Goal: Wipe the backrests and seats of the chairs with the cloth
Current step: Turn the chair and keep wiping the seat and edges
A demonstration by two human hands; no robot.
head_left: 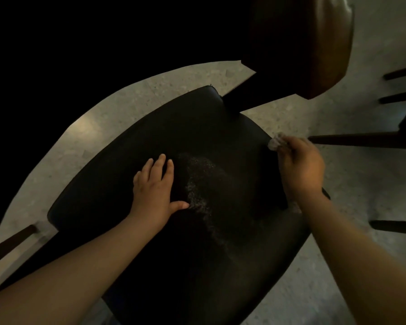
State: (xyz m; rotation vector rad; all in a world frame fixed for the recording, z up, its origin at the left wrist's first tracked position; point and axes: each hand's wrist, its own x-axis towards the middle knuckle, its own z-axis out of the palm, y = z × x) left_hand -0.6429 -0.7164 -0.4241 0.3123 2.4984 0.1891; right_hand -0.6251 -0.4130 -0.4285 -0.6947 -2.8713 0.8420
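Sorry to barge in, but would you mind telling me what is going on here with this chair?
A person is leaning over a black padded chair seat. Their left hand rests flat on the middle of it with fingers straight. Their right hand grips a small bunched whitish cloth at the seat's right edge. A pale speckled patch shows on the seat beside the left hand. Neither hand touches the curved brown backrest.

No text, label, brand, number or sign can be read anywhere in the head view. Nothing legible is made out on the dark seat (127,160), the brown backrest (338,55) or the pale cloth (275,143). The light is dim.
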